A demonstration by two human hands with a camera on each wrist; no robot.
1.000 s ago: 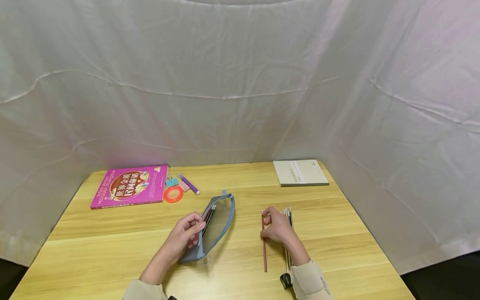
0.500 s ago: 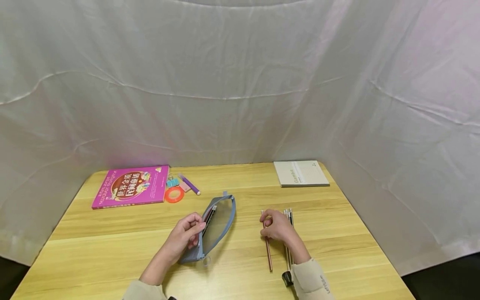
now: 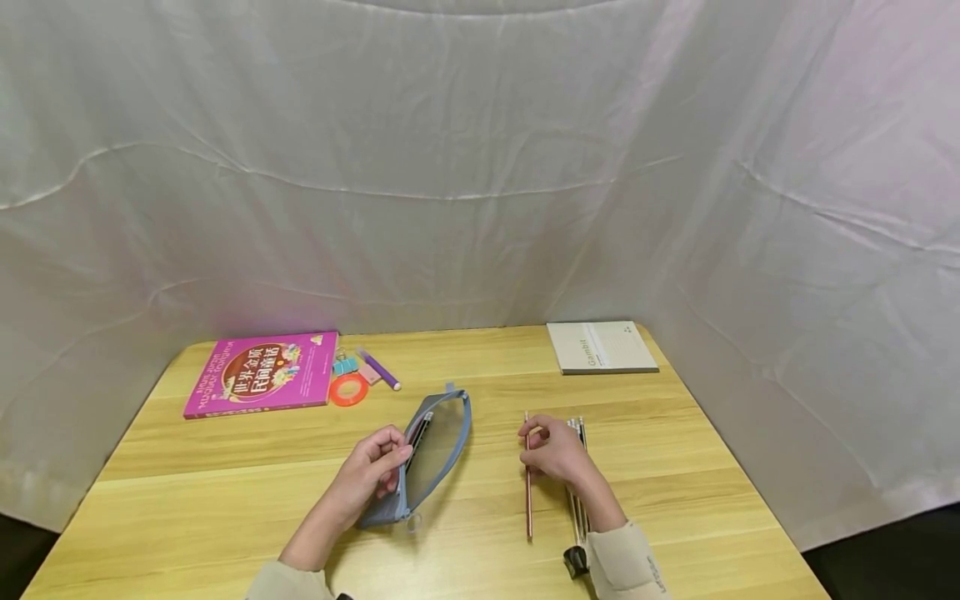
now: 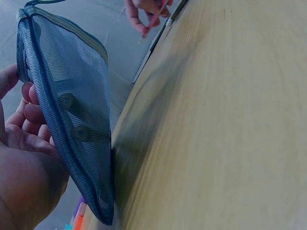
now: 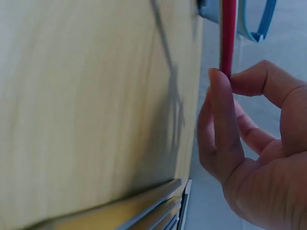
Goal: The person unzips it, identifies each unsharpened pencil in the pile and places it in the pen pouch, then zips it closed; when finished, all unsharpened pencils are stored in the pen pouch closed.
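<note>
1. Blue-grey translucent mesh pouch with blue zip edging (image 4: 72,115): its mouth gapes in a pointed oval. Slim dark pencils (image 3: 418,439) with pale ends show inside.
2. Slim, straight red pencil (image 3: 528,504): located right of the pouch, over the smooth yellow wood-grained tabletop (image 3: 465,558).
3. Bundle of thin, straight pencils (image 3: 578,518): lies just right of the red pencil, partly under the right forearm.
4. Left hand (image 3: 375,462): the thumb and bent fingers grip the pouch's left rim, no gap between.
5. Right hand (image 3: 557,450): the thumb and forefinger tips pinch the red pencil, separated only by its shaft.
</note>
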